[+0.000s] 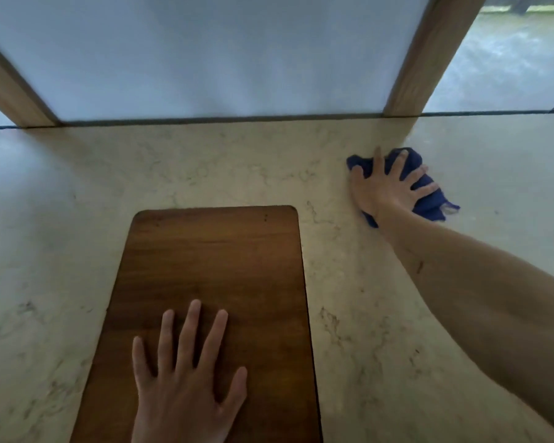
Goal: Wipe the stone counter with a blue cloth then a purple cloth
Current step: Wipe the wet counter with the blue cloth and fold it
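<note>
Nearest the lens: left hand (pixel 186 378), palm down and flat on a dark brown wooden board with rounded corners (pixel 211 266), fingers (pixel 191 327) spread wide and straight, gripping nothing. Board lying on the pale cream, grey-veined stone table (pixel 61 251), its near end cut off by the bottom edge of the view.

Farther back and to the right: right hand (pixel 386 187) at the end of a bare, outstretched forearm, pressed down on a crumpled dark blue cloth (pixel 429 199). Fingers splayed open across the top of the cloth, not curled around it; cloth bunched beneath the palm, showing past the fingertips and at both sides of the hand, with a frayed corner pointing right. Cloth touching the table, well apart from the board and near the foot of a light wooden post (pixel 429 59).

Behind the table: frosted white panel (pixel 205 52) between two wooden posts, clear glass to the right. No containers visible.
</note>
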A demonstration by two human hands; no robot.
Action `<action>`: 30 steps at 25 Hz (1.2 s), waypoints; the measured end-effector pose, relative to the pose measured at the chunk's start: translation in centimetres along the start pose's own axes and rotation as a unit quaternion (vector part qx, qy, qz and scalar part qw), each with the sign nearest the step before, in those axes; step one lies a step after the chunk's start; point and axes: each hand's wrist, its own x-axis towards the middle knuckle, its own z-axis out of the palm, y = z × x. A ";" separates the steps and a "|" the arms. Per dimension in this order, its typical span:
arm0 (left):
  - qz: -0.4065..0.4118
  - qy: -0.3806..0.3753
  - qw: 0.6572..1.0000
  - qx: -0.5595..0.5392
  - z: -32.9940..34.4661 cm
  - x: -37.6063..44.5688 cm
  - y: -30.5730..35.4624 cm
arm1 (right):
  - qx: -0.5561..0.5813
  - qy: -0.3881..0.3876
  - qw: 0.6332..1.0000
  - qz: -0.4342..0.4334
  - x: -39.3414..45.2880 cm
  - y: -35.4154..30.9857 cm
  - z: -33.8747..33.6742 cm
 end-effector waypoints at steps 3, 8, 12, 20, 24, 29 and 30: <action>0.006 0.039 0.999 0.016 0.5 0.6 -0.4 | -0.016 -0.008 0.997 -0.076 6.0 -4.4 -0.6; 0.014 0.004 1.000 0.017 0.0 0.3 -0.1 | -0.095 -0.026 0.941 -0.323 7.0 -7.7 -0.2; 0.004 -0.041 0.999 0.018 -0.4 0.0 -0.4 | -0.152 -0.039 0.864 -0.479 1.5 -4.1 0.8; -0.014 -0.026 0.998 -0.058 -1.0 -0.1 0.1 | -0.127 -0.050 0.845 -0.517 -19.5 9.2 3.0; 0.054 0.077 0.989 -0.117 -1.1 -4.9 1.0 | -0.114 -0.053 0.841 -0.526 -32.0 16.3 4.2; 0.298 0.167 0.909 -0.237 0.8 -17.5 5.0 | -0.122 -0.059 0.862 -0.488 -42.8 21.6 5.5; 0.327 0.144 0.902 -0.242 1.2 -20.0 5.6 | -0.118 -0.054 0.867 -0.480 -44.7 22.4 5.8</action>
